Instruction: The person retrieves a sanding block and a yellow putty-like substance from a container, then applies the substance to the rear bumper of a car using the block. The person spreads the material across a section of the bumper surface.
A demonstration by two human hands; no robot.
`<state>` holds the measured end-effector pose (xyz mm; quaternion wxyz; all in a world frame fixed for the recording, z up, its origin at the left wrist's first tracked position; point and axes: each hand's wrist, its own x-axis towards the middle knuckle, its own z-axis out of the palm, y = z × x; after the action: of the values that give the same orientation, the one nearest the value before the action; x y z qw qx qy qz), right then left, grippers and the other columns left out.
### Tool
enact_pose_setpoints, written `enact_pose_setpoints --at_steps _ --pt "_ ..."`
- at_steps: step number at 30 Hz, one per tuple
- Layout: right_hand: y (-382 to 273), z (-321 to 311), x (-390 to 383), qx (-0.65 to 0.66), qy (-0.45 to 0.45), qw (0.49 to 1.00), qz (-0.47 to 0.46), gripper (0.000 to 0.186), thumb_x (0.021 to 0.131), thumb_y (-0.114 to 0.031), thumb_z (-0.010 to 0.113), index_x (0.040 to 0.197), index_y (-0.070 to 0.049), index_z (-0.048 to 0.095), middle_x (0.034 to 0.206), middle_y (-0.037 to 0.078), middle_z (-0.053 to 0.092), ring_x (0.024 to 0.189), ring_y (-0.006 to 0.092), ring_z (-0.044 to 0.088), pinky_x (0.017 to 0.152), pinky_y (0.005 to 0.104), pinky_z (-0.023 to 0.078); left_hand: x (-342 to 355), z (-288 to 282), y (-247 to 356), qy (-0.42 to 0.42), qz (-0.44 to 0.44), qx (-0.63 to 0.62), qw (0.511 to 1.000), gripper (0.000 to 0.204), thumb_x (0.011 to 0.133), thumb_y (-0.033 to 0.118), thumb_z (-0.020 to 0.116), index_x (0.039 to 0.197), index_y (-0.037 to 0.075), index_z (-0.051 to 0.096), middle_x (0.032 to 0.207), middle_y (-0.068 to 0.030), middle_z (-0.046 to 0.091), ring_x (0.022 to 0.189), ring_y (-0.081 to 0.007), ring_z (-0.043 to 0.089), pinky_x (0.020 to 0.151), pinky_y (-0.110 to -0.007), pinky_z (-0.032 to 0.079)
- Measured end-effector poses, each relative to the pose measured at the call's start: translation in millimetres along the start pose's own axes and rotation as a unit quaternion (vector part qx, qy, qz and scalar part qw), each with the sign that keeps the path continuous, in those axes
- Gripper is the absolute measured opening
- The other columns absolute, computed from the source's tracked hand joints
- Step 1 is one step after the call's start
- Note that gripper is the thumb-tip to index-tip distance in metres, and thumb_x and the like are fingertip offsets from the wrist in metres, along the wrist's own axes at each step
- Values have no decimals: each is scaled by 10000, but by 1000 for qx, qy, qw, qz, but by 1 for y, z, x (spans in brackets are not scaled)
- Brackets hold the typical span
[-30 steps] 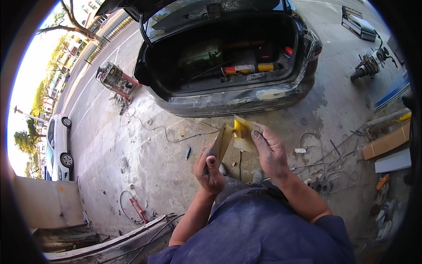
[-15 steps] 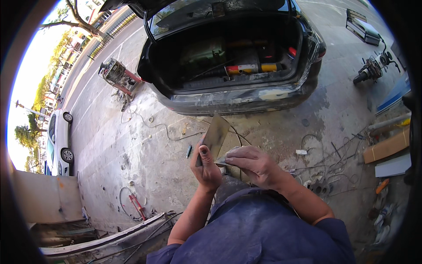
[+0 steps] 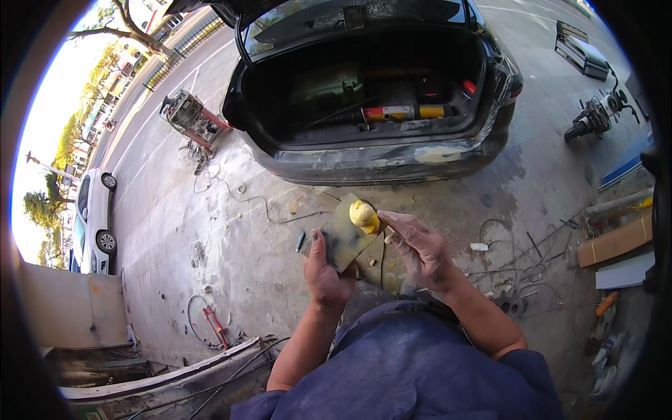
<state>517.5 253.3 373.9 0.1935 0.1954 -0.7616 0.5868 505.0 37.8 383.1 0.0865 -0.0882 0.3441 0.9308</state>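
My left hand (image 3: pixel 327 275) grips a flat, greyish mixing board (image 3: pixel 344 241) by its near edge, the thumb raised along the side. Above the board's far right corner is a thick lump of pale yellow putty (image 3: pixel 363 215) with a brighter yellow smear below it. My right hand (image 3: pixel 423 250), its fingers dusty, pinches a putty spreader (image 3: pixel 378 225) against that lump. Most of the spreader is hidden by the putty and the fingers. Whether the lump touches the board I cannot tell.
Ahead stands a dark car with its trunk open and a patched, sanded bumper (image 3: pixel 434 154). Hoses and cables trail over the concrete floor (image 3: pixel 259 294). A red-framed machine (image 3: pixel 192 120) is at left, a motorcycle (image 3: pixel 595 114) at right. Cardboard (image 3: pixel 614 239) lies at the right edge.
A yellow putty lump has come into view at my right fingertips. My right hand has turned and shifted slightly right. The board now lies flatter, its face more toward me.
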Motion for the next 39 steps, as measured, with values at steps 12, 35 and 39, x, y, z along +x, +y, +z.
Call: enact_pose_setpoints --at_steps 12,35,39 --pt "-27 12 1 -260 -115 949 -134 469 957 -78 746 1411 -184 797 1473 148 699 1380 360 649 1220 541 493 10 9 2 61 77 72 993 496 1218 439 522 1382 2 687 1312 -133 758 1113 -243 764 967 -375 613" --pt "-23 4 38 269 65 953 119 396 1174 -38 577 1563 -25 650 1454 136 741 1315 178 681 1114 306 524 2 -5 -4 42 53 63 996 498 1197 430 570 1364 -21 699 1292 -121 794 1152 -247 780 1006 -368 604" --pt "-13 9 17 138 15 987 82 429 1143 -18 624 1572 0 638 1484 163 724 1330 221 696 1138 333 536 4 -4 -9 35 23 6 999 466 1194 412 570 1399 13 692 1326 -115 790 1209 -255 776 1051 -387 607"
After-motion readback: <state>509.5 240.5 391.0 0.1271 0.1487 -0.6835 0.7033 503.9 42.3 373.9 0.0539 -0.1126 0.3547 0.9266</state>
